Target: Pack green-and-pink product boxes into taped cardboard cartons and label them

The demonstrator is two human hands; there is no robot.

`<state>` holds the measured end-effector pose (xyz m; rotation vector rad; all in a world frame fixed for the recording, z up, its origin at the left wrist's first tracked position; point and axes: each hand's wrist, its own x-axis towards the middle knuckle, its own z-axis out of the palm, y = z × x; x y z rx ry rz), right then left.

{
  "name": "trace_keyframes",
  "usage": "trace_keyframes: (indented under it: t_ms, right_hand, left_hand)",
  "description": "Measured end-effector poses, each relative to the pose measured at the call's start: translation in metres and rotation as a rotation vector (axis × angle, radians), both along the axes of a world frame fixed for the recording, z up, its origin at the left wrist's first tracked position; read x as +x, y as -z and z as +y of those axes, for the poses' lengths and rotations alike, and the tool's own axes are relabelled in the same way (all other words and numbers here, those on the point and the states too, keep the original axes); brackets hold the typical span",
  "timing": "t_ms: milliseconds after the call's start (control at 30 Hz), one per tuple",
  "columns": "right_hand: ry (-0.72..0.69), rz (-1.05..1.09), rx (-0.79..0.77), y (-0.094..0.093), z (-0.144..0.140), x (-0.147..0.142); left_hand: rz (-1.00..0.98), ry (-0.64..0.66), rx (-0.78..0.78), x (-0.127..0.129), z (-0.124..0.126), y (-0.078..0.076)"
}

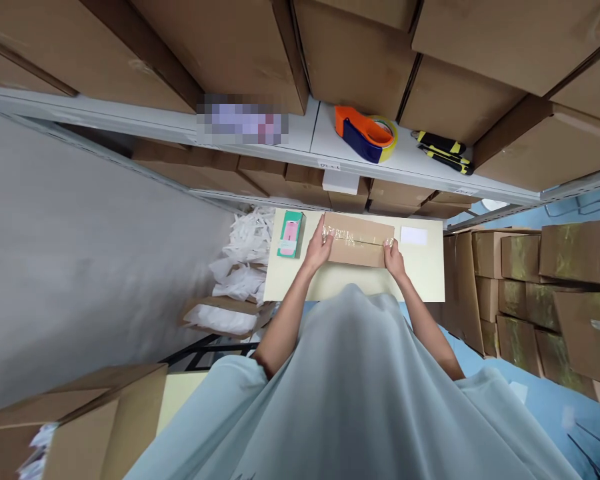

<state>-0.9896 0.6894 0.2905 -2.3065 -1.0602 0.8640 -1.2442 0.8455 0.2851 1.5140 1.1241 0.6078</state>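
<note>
**A taped carton held at both ends on a packing table**

From left to right: a heap of white plastic bags (243, 263) lies on the floor beside the table (430, 277). On the tabletop, a small green box (291, 234) with a pink item pictured on it lies just left of the person's hands, apart from them. The left hand (320, 248) lies against the left end of the flat brown carton (359, 240), fingers spread over its top edge and pressing down. The carton sits at the middle of the table, near its far edge, with its flaps down and a strip of clear tape shining along its top. The right hand (393, 257) grips the right end, fingers curled around the corner. Just right of the carton lies a white label (413, 235), not touching it. On the shelf above rest an orange tape dispenser (366, 135) and, further right, a black-and-yellow tool (444, 152).

Judged from this view, closing and taping look done; the label is not yet on the carton.
</note>
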Motion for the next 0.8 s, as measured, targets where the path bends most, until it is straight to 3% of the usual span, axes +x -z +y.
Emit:
trace_keyframes:
  t_ms: [267,533,800]
  right_hand:
    - [-0.023,-0.072,-0.141,-0.006,-0.008,-0.042]
    - [0.047,-0.106,-0.186,-0.011,-0.014,-0.051]
    - [0.102,-0.13,-0.187,-0.014,-0.013,-0.054]
  left_hand:
    - [0.012,-0.051,-0.069,-0.047,-0.018,0.033]
    - [0.003,0.014,-0.07,-0.046,-0.018,0.041]
    - [-0.026,0.002,-0.096,-0.045,-0.02,0.046]
